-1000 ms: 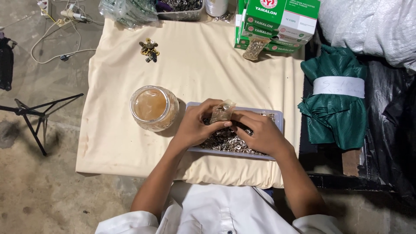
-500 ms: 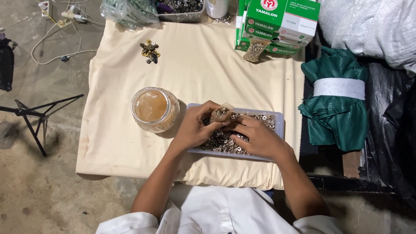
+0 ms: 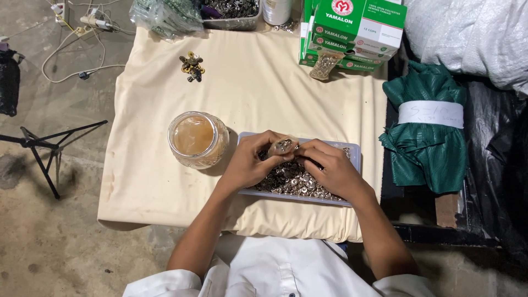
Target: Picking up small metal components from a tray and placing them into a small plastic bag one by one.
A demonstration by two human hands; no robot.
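Both hands meet over the tray (image 3: 355,157) near the tabletop's front edge, the left hand (image 3: 250,162) and right hand (image 3: 330,168) with fingers clamped on a small clear bag (image 3: 283,146) of metal fasteners, while a heap of fasteners (image 3: 294,181) remains unbagged in the tray.
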